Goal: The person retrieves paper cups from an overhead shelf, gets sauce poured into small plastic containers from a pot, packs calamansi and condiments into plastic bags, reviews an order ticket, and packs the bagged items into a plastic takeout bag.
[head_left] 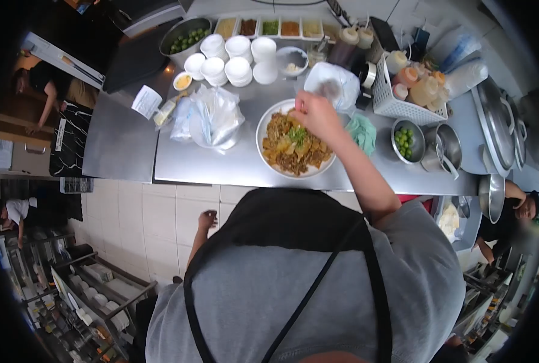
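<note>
A round white plate [261,138] of brown noodles [287,151] lies near the counter's front edge. Chopped green garnish [297,135] sits in the middle of the noodles. Over the plate's upper right part is my right hand [318,115], its thumb and fingers pinched together and pointing down. Whatever may be between those fingertips is too small to make out. My left hand [207,220] hangs low beside my body, away from the counter, over the tiled floor. Its fingers are loosely bent and I see nothing in them.
Stacked white cups [238,69], a plastic bag [215,115] and a green cloth [361,133] surround the plate. Farther right are a bowl of green limes [407,140], a metal pot [441,148] and a white bottle basket [402,100]. Another person [508,218] stands at the right.
</note>
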